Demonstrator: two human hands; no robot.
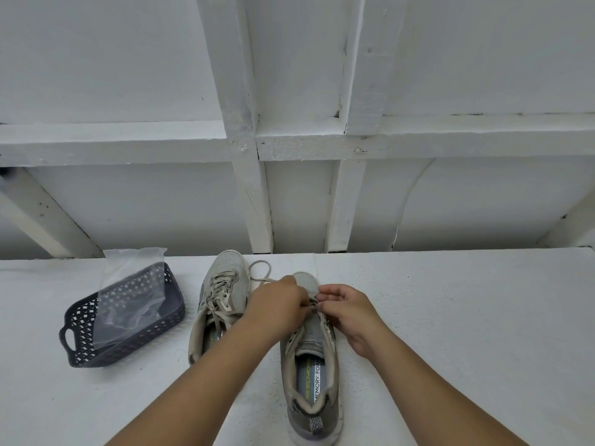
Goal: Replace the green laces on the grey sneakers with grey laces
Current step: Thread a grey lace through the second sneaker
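Both hands, left hand (279, 300) and right hand (346, 305), are pinching a grey lace (314, 302) with their fingers over the right grey mesh sneaker (310, 358).

Right side of table (467, 317) open, easy pass. Left blocked by dark basket (80, 336) with plastic bag (128, 294) sticking up. Middle taken by two sneakers (222, 284), narrow gap between; wall frame (251, 204) right behind.

White textured surface (450, 317) in the near field, backed at the far side by a white-painted wall (96, 59) framed with wooden battens (244, 123) under even, diffuse light.
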